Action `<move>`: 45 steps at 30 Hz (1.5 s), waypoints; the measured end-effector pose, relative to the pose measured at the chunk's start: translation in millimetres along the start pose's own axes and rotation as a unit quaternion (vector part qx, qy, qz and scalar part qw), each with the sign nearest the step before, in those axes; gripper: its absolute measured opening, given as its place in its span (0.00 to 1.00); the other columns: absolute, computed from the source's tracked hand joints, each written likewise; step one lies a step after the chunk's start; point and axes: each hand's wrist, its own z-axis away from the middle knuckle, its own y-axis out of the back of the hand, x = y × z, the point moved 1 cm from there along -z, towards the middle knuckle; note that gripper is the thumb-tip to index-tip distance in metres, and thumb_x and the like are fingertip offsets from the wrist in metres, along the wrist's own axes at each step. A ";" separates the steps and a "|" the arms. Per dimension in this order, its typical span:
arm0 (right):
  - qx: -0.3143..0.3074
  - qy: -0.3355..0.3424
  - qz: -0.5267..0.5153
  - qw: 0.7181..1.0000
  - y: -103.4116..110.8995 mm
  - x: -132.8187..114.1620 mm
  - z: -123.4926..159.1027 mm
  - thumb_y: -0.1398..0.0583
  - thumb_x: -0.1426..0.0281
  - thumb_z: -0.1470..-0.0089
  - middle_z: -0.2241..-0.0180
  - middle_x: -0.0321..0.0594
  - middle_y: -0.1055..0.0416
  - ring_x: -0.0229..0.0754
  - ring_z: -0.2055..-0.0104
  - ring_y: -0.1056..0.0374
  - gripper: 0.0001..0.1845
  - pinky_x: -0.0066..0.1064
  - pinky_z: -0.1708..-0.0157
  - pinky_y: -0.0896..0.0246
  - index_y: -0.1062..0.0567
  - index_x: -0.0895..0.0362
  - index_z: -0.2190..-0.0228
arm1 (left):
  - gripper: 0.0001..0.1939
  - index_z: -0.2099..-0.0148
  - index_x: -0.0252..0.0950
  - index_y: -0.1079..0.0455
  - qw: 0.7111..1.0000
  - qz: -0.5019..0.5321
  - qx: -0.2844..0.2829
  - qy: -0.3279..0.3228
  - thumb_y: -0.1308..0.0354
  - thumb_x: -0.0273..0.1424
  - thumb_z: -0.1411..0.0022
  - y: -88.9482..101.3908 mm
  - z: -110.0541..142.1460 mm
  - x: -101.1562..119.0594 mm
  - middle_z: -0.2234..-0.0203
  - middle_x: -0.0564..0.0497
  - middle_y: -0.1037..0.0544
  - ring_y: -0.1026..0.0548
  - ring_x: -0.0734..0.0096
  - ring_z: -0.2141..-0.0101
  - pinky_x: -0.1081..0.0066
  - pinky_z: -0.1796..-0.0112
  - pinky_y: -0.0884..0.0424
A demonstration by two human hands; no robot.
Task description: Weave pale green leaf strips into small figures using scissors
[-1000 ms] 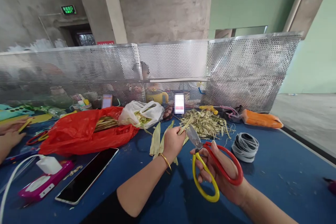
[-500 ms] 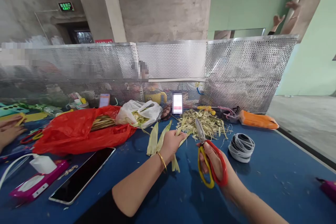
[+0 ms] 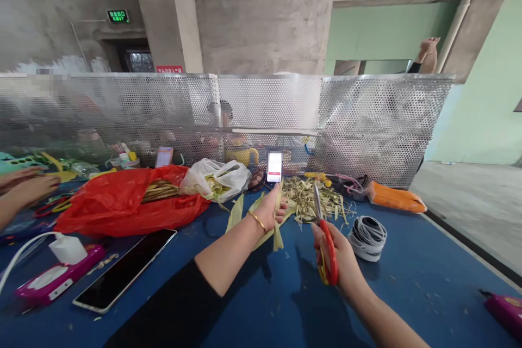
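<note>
My left hand (image 3: 267, 209) is stretched forward, its fingers curled round a pale green strip of dried husk (image 3: 278, 236) that hangs below it. The thumb reaches up to the lower edge of a lit phone (image 3: 274, 166) standing upright; whether it touches the screen I cannot tell. More pale husk leaves (image 3: 235, 213) lie just left of that hand. Scissors (image 3: 329, 253) with red and yellow handles sit in my right hand (image 3: 342, 255), blades pointing up and away and looking closed. A heap of cut husk scraps (image 3: 310, 198) lies beyond the blades.
A roll of grey-white cord (image 3: 367, 238) and an orange packet (image 3: 395, 197) lie to the right. Red bag (image 3: 101, 201), white bag (image 3: 218, 176), dark phone (image 3: 126, 269) and purple power strip (image 3: 61, 277) occupy the left. A perforated metal screen (image 3: 269, 103) stands behind; another person's hands (image 3: 32, 187) work at far left.
My left hand has moved forward and up to the upright phone with the husk. The scissors have turned, so their handles show more edge-on. The view has tilted slightly up.
</note>
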 end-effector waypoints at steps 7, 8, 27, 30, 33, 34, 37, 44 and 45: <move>-0.076 0.103 0.490 0.863 -2.0 -18.4 14.0 0.44 0.65 0.47 0.67 0.46 0.24 0.50 0.64 0.29 0.13 0.32 0.71 0.47 0.27 0.56 0.61 | 0.15 0.64 0.31 0.31 0.985 0.164 0.041 0.030 0.54 0.35 0.32 26.2 75.2 -26.5 0.82 0.55 0.33 0.34 0.82 0.84 0.80 0.82 0.38; -0.092 0.114 0.530 0.835 -3.4 -19.6 16.0 0.45 0.67 0.47 0.65 0.48 0.24 0.52 0.63 0.28 0.13 0.32 0.71 0.47 0.27 0.56 0.60 | 0.14 0.63 0.30 0.30 0.980 0.192 0.038 0.042 0.54 0.33 0.32 29.4 81.4 -29.8 0.81 0.53 0.30 0.31 0.80 0.82 0.79 0.80 0.35; -0.217 0.023 0.045 0.975 -61.8 -20.3 14.0 0.39 0.54 0.50 0.79 0.32 0.35 0.36 0.77 0.39 0.18 0.27 0.77 0.45 0.31 0.57 0.75 | 0.18 0.51 0.35 0.28 0.965 0.257 -0.048 0.027 0.54 0.37 0.32 25.0 94.3 -57.6 0.62 0.45 0.23 0.24 0.69 0.68 0.68 0.64 0.28; -0.219 -0.043 -0.020 0.975 -55.9 -14.7 16.2 0.36 0.53 0.53 0.80 0.31 0.34 0.34 0.79 0.39 0.20 0.26 0.78 0.44 0.31 0.58 0.76 | 0.19 0.57 0.32 0.28 0.981 0.193 -0.001 0.024 0.52 0.41 0.33 24.6 94.3 -59.7 0.65 0.44 0.23 0.25 0.71 0.69 0.73 0.66 0.30; -0.198 -0.091 -0.037 0.975 -41.8 -18.7 20.0 0.35 0.53 0.55 0.81 0.31 0.34 0.34 0.80 0.37 0.20 0.25 0.78 0.43 0.30 0.58 0.76 | 0.15 0.64 0.33 0.32 0.991 0.097 0.083 -0.037 0.49 0.41 0.36 24.6 94.9 -59.8 0.69 0.46 0.24 0.25 0.71 0.71 0.74 0.70 0.31; -0.190 -0.093 -0.035 0.977 -38.5 -20.7 20.7 0.34 0.53 0.55 0.81 0.31 0.35 0.33 0.80 0.37 0.21 0.25 0.79 0.42 0.31 0.58 0.77 | 0.14 0.65 0.35 0.34 0.991 0.062 0.099 -0.069 0.48 0.41 0.37 24.8 95.0 -59.7 0.70 0.47 0.24 0.25 0.71 0.71 0.74 0.71 0.31; -0.186 -0.088 -0.010 0.979 -35.4 -24.0 21.3 0.35 0.53 0.55 0.82 0.30 0.35 0.32 0.82 0.38 0.21 0.25 0.80 0.41 0.32 0.58 0.79 | 0.11 0.64 0.37 0.36 0.983 -0.037 0.101 -0.151 0.47 0.40 0.38 26.4 94.8 -60.0 0.69 0.49 0.24 0.24 0.69 0.71 0.73 0.72 0.32; -0.247 -0.132 0.015 0.960 -30.3 -27.1 17.0 0.36 0.53 0.55 0.84 0.31 0.34 0.30 0.87 0.43 0.20 0.23 0.88 0.46 0.29 0.58 0.77 | 0.13 0.56 0.35 0.28 0.986 -0.100 0.027 -0.133 0.49 0.36 0.37 27.7 94.1 -61.5 0.67 0.47 0.22 0.24 0.69 0.71 0.74 0.72 0.30; -0.257 -0.133 -0.007 0.957 -28.1 -28.3 15.5 0.36 0.52 0.54 0.84 0.32 0.33 0.30 0.87 0.43 0.21 0.23 0.88 0.47 0.28 0.58 0.76 | 0.13 0.58 0.34 0.27 0.993 -0.071 0.013 -0.093 0.49 0.35 0.37 27.0 94.1 -62.1 0.68 0.47 0.22 0.24 0.70 0.71 0.74 0.72 0.30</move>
